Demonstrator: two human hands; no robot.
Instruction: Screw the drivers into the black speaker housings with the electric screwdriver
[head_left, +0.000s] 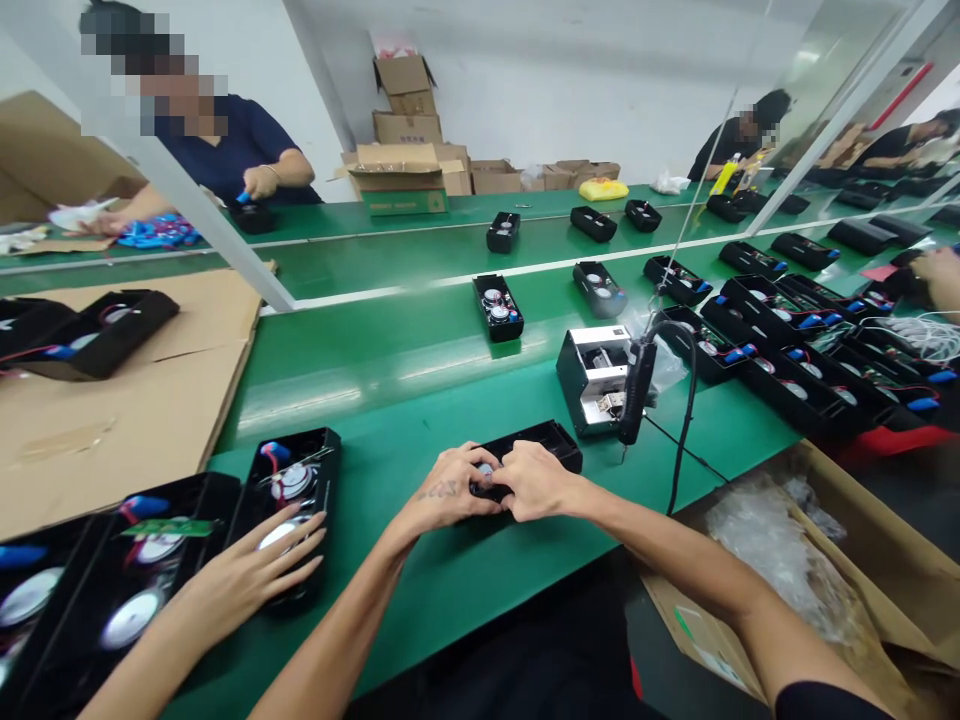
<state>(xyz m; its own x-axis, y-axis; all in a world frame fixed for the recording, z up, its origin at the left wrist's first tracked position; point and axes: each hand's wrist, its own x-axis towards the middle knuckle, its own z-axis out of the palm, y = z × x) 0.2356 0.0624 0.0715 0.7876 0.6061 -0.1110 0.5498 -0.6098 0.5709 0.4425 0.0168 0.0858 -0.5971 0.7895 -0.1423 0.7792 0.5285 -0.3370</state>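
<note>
A black speaker housing (559,445) lies open side up on the green bench in front of me, at a slant. My left hand (450,488) is curled over its near left end, fingers bent around the housing. My right hand (538,482) is closed over the middle of the housing, its fingertips pressed down inside. A small part of something bluish-grey shows between the two hands; the fingers hide what it is. Whatever my right fingers pinch is out of sight.
A co-worker's hand (274,570) rests on another speaker housing (326,460) at my left. An electric screwdriver (637,390) hangs near a screw feeder (592,375). Several housings crowd the right. A cardboard box (697,640) with plastic bags stands at lower right.
</note>
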